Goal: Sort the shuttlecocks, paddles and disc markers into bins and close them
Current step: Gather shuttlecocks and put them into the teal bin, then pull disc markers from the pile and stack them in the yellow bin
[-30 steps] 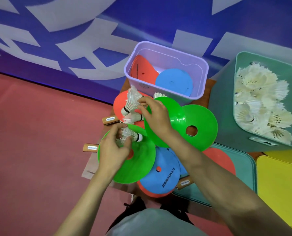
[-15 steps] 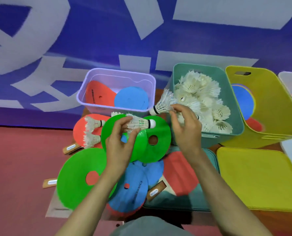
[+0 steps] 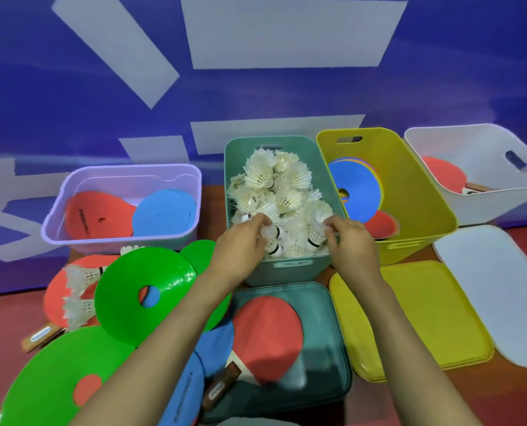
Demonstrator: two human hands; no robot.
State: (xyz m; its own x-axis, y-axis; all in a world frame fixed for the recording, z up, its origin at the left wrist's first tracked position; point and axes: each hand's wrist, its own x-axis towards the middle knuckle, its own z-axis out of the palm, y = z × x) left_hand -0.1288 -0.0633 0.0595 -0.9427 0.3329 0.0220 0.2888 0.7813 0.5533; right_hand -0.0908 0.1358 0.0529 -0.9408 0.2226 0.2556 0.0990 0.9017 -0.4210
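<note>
At the far left, two loose shuttlecocks (image 3: 82, 274) with frayed white feathers are seen lying on a red paddle (image 3: 54, 295), which is partly covered by glossy green disc markers (image 3: 167, 276), round with a hole in the middle. Farther back, flat red and blue discs (image 3: 163, 213) are held in a translucent lilac bin (image 3: 71, 192). The near green marker is crossed and partly hidden by the left forearm. The left hand (image 3: 240, 244) is curled round a blurred shuttlecock (image 3: 268, 232) at the near end of the matte teal bin (image 3: 290, 270), which is heaped with feathered shuttlecocks (image 3: 271, 179). Just beside it, the feathers of a banded shuttlecock (image 3: 314, 236) are pinched by the right hand (image 3: 348, 241). Nearer, a second red paddle (image 3: 268, 330) is laid on the teal lid (image 3: 327, 379). To the right, blue discs (image 3: 357, 192) are propped inside a smooth yellow bin (image 3: 425, 195), with a yellow lid (image 3: 410, 318) near it. At the far right, a red paddle head (image 3: 443, 176) is seen in a white bin (image 3: 471, 155), and a white lid (image 3: 496, 287) is laid flat.
</note>
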